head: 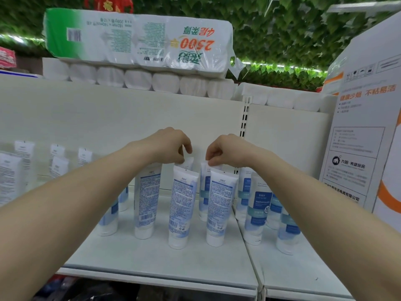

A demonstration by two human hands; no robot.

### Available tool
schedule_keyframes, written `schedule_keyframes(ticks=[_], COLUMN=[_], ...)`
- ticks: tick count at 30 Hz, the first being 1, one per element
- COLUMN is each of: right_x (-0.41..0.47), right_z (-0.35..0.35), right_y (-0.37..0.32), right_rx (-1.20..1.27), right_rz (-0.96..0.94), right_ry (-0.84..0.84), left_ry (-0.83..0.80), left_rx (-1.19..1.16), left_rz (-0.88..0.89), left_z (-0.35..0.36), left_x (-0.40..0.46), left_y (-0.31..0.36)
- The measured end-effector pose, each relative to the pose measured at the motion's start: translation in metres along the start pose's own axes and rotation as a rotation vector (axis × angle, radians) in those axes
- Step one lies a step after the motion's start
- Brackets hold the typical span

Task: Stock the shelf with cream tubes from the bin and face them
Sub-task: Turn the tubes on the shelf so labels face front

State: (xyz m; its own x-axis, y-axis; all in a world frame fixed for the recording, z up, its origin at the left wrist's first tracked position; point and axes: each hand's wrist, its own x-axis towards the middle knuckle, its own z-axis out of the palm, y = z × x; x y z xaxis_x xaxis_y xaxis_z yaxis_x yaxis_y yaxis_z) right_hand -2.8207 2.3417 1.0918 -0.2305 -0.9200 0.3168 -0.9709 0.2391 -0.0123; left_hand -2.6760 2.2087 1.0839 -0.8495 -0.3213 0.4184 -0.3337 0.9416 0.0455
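We have both arms out over the white shelf (pixel 152 257) in the middle of the frame, and each hand is working a tube in the back row. Our left hand (pixel 173 144) has its fingers curled down and pinches the flat crimped top of a cream tube (pixel 188 163) that stands just behind the front tubes; our right hand (pixel 221 151) is curled the same way, its fingertips closed on the crimp of the neighbouring rear tube (pixel 205 181). In front of them stand two tubes with their printed backs and barcodes toward us, one at centre (pixel 182 205) and one just right of it (pixel 220 205), while the tubes at right of centre (pixel 258 205) show their blue front labels. All rest cap-down on the shelf, so we judge them light, top-narrow and easy to tip; the bodies look like soft squeezable plastic with a smooth, likely slippery skin, while the crimp is the stiff part. Pinching the crimp suits turning a tube on its cap to face it, but for lifting we would take the body lower down, near the cap, where the weight sits. The neighbours stand close, so a careless twist could topple them. The bin is not in view. Packs of tissue rolls (pixel 138 38) lie on top of the unit at upper centre, and a carton (pixel 364 135) stands at right.
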Motion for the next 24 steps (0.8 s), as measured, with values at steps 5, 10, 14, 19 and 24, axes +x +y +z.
schedule_keyframes(ticks=[5,10,14,19,24], right_x=[0.0,0.001,0.0,-0.013,-0.046], right_z=[-0.001,0.0,0.0,-0.006,-0.019], right_y=[-0.001,-0.003,-0.003,0.001,-0.001], right_rx=[-0.017,-0.038,-0.041,-0.028,-0.088], right_rz=[0.01,0.018,0.03,-0.003,-0.108], right_ry=[-0.006,-0.01,-0.026,0.078,0.163], left_ry=[0.053,0.075,0.069,0.211,0.424], left_rx=[0.02,0.007,0.009,-0.007,-0.003], left_rz=[0.011,0.003,0.01,0.063,0.151], left_z=[0.002,0.003,0.001,-0.008,-0.015], left_x=[-0.003,-0.005,-0.008,-0.021,-0.054], left_y=[-0.004,-0.007,-0.006,-0.007,0.009])
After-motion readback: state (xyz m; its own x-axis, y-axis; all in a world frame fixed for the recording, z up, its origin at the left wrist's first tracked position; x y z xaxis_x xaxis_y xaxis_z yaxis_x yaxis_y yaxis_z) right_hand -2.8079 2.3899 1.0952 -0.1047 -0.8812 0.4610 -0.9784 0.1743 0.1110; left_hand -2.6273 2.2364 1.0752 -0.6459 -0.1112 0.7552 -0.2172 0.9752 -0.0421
